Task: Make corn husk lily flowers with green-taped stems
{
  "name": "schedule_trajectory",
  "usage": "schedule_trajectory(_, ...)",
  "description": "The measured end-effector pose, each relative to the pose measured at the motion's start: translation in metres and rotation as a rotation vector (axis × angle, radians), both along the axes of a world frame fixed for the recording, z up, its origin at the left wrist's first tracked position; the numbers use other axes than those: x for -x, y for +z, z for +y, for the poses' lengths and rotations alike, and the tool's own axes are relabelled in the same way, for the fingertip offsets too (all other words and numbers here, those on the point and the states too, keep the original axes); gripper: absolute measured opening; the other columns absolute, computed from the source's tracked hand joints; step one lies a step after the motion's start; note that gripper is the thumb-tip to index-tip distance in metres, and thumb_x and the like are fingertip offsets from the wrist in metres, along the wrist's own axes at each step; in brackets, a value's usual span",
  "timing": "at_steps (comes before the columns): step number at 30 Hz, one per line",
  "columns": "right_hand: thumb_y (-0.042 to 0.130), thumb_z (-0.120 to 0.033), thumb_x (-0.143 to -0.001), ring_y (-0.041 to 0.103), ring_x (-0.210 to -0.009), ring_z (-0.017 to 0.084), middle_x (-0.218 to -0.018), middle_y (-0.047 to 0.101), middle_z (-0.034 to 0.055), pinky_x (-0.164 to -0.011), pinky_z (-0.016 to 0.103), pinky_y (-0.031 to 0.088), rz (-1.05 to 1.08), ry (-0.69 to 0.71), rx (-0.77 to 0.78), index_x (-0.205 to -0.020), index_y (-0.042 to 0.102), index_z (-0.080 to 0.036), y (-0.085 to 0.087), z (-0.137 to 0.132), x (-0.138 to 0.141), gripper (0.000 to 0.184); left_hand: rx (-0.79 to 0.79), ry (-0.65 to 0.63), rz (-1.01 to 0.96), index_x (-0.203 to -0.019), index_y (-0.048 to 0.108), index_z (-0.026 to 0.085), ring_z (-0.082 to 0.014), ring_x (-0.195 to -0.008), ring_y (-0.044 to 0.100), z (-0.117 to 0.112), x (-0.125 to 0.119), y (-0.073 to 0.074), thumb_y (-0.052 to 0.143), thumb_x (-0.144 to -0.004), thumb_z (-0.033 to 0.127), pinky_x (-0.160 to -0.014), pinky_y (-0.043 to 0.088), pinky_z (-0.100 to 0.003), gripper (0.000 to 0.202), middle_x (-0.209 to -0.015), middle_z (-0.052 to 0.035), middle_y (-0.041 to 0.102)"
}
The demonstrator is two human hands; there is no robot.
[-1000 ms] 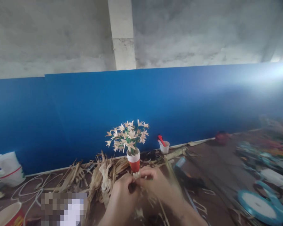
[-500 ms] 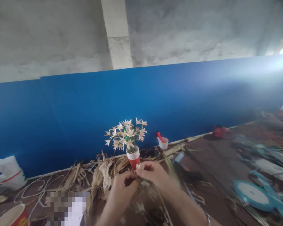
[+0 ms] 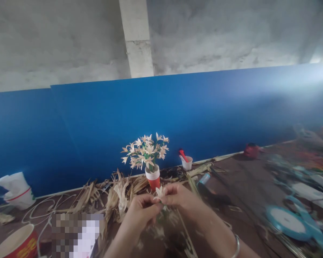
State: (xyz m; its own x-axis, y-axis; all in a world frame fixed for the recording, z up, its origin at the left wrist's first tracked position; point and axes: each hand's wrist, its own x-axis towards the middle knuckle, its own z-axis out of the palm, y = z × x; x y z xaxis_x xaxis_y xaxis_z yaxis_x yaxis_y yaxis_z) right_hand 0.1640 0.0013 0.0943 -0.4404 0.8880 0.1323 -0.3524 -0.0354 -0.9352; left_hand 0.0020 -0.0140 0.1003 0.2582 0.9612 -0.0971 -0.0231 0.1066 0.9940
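Observation:
Between my two hands is a small cream flower (image 3: 159,192) that looks made of dried husk. My right hand (image 3: 181,197) is closed, thumb and fingers pinching the flower's petals. My left hand (image 3: 143,212) is closed too, its fingertips pinched at the flower's base; the exact grip is partly hidden. Just beyond them stands a red and white paper cup (image 3: 153,176) holding a bunch of similar cream flowers (image 3: 145,150) on green stems. More pale flowers (image 3: 158,231) lie blurred on the table below my hands.
Dried husks (image 3: 121,195) lie left of the cup. A small white cup (image 3: 187,163) with a red-handled tool stands behind. Light-blue ribbon spools (image 3: 288,222) lie right. White cable (image 3: 44,211), a red paper bowl (image 3: 16,243) and a white cup (image 3: 20,195) are left. A blue panel (image 3: 97,125) borders the table.
The flower's petals show more clearly above my fingertips, and both hands stay close together around it. The view has shifted slightly.

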Motion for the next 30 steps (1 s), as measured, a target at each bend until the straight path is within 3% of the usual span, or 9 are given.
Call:
schedule_trajectory(5,0.081,-0.029,-0.058,0.051,-0.059,0.007,-0.066,0.063,-0.0008,-0.061,0.022,0.036,0.003,0.024,-0.003,-0.064,0.066,-0.014,-0.003,-0.001,-0.002,0.022,0.063,-0.041,-0.116,-0.063,0.059,0.014,-0.0039,-0.032,0.037,-0.003,0.002,0.0,0.078,-0.049,0.045,-0.034,0.023,-0.016,0.039,-0.039,0.007,0.046)
schedule_trajectory(8,0.081,-0.03,-0.058,0.052,-0.06,0.008,-0.067,0.063,-0.0006,-0.061,0.022,0.036,-0.021,0.002,-0.002,-0.064,0.066,-0.014,0.001,-0.003,-0.001,0.023,0.038,-0.018,-0.111,-0.064,0.058,0.015,-0.0025,-0.032,0.034,-0.004,0.002,0.002,0.078,-0.05,0.045,-0.034,0.021,-0.016,0.039,-0.039,0.0079,0.045)
schedule_trajectory(13,0.081,-0.035,-0.054,0.05,-0.06,0.01,-0.061,0.06,-0.0017,-0.061,0.024,0.035,-0.106,-0.073,-0.015,-0.058,0.061,-0.014,0.012,-0.006,0.003,0.03,-0.071,-0.012,0.039,-0.057,0.057,0.015,-0.0025,-0.031,0.029,-0.002,0.0,0.006,0.073,-0.058,0.044,-0.034,0.018,-0.018,0.033,-0.037,0.0083,0.041)
schedule_trajectory(19,0.078,-0.037,-0.056,0.043,-0.055,0.009,-0.055,0.053,-0.0037,-0.057,0.024,0.032,-0.242,-0.236,-0.062,-0.054,0.057,-0.015,0.017,-0.008,0.01,0.03,-0.318,0.135,0.192,-0.054,0.06,0.014,-0.0091,-0.045,0.043,0.003,-0.003,0.005,0.063,-0.061,0.029,-0.042,0.032,-0.02,0.017,-0.048,0.0026,0.049)
schedule_trajectory(23,0.075,-0.035,-0.06,0.045,-0.057,0.01,-0.058,0.055,-0.0021,-0.058,0.025,0.033,-0.32,-0.321,-0.072,-0.059,0.062,-0.015,0.013,-0.007,0.014,0.025,-0.445,0.198,0.36,-0.059,0.064,0.014,-0.011,-0.049,0.044,0.006,-0.002,-0.004,0.058,-0.065,0.026,-0.046,0.033,-0.021,0.014,-0.051,0.0008,0.054)
schedule_trajectory(26,0.075,-0.038,-0.06,0.043,-0.054,0.009,-0.055,0.053,-0.003,-0.055,0.024,0.032,-0.323,-0.368,-0.051,-0.057,0.062,-0.015,0.008,-0.005,0.016,0.026,-0.463,0.227,0.4,-0.061,0.064,0.014,-0.0106,-0.047,0.043,0.009,-0.001,-0.01,0.058,-0.066,0.026,-0.045,0.032,-0.021,0.014,-0.05,0.0016,0.054)
schedule_trajectory(30,0.077,-0.039,-0.056,0.043,-0.054,0.009,-0.055,0.054,-0.0028,-0.056,0.024,0.032,-0.239,-0.348,-0.009,-0.056,0.062,-0.014,0.004,-0.002,0.017,0.029,-0.4,0.217,0.303,-0.059,0.064,0.014,-0.0097,-0.045,0.042,0.01,-0.004,-0.011,0.061,-0.062,0.028,-0.043,0.03,-0.02,0.015,-0.047,0.0019,0.053)
